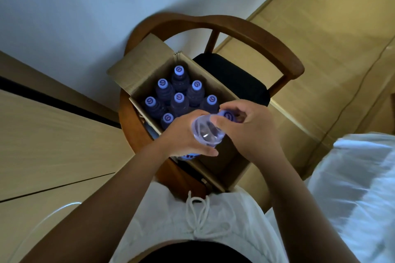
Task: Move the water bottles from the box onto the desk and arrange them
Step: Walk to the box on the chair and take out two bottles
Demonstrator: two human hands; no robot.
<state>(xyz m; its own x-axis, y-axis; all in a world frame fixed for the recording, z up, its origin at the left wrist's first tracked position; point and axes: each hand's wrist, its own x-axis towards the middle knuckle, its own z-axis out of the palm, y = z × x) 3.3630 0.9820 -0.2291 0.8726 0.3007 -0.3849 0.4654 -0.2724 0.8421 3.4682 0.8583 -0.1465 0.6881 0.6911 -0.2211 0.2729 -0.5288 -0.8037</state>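
Open brown cardboard box (pixel 136 70) on the seat of a round-backed wooden chair (pixel 224 25), its flap folded out toward the pale wall. Inside, seven upright clear plastic water bottles with pale lilac swirl-marked caps (pixel 179 98), packed close together at the far end of the box, touching or nearly so. Near end of the box dark, contents not discernible.

Above that near end, one clear plastic water bottle with a lilac cap (pixel 206 130), lifted and tilted, cap pointing up and to the right, held between both hands. Left hand (pixel 183 136) wrapped round the body of the bottle from the left, thumb lying along the lower side, a strip of blue label just visible beneath the palm. Right hand (pixel 252 126) at the neck end, thumb pressed against the shoulder of the bottle, fingers curled over and around the cap. Both grips closed on the same bottle; exact finger contact behind the cap hidden.

Black cushion (pixel 233 79) of the chair exposed right of the box. Light wooden surface (pixel 53 145) on the left, tan floor (pixel 320 49) on the right, white drawstring garment (pixel 198 220) at the bottom, white bedding (pixel 359 188) at lower right.
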